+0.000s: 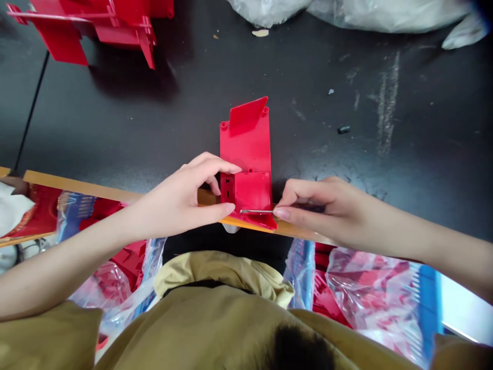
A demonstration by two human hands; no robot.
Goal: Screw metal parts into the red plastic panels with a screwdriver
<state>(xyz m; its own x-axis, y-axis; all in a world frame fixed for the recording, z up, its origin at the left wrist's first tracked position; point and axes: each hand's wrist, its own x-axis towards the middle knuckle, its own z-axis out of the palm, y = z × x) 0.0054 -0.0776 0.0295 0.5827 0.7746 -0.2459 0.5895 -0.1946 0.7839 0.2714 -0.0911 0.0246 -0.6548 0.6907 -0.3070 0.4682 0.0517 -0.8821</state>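
Observation:
A red plastic part (250,149), shaped like a long plate with a raised flap at its far end, lies at the table's front edge. Its near section has a shallow rectangular recess and small slots on the left. My left hand (192,190) grips it from the left, fingertips on top and thumb at the near corner. Between the thumb and forefinger of my right hand (308,203) is a thin metal rod (256,211). The rod lies across the near edge of the recess, pointing left; its right end is hidden in my fingers.
Other red plastic parts (111,25) stand at the far left of the black table (173,118). White plastic bags (370,15) lie along the far edge. A small dark piece (344,129) sits to the right. Blue crates (429,298) with bagged red parts flank my lap.

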